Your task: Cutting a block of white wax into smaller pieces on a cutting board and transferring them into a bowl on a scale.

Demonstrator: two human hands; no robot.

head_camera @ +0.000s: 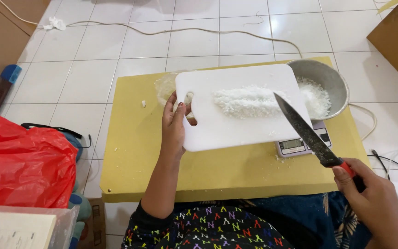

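Hands first: your left hand (173, 124) is closed on the board (242, 108) at its handle cutout, fingers through the hole, tilting it with its far end over the bowl (321, 83). Your right hand (374, 196) is wrapped tight round the red-handled knife (307, 133), blade angled up over the board's right edge, tip near the white shreds (247, 101). More shreds in the bowl, which sits on a scale (300, 145). All on a yellow table (162, 170). Red bag (21, 161) well left.

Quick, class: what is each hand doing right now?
Left hand: closed on the cutting board at its handle hole.
Right hand: closed on the knife.
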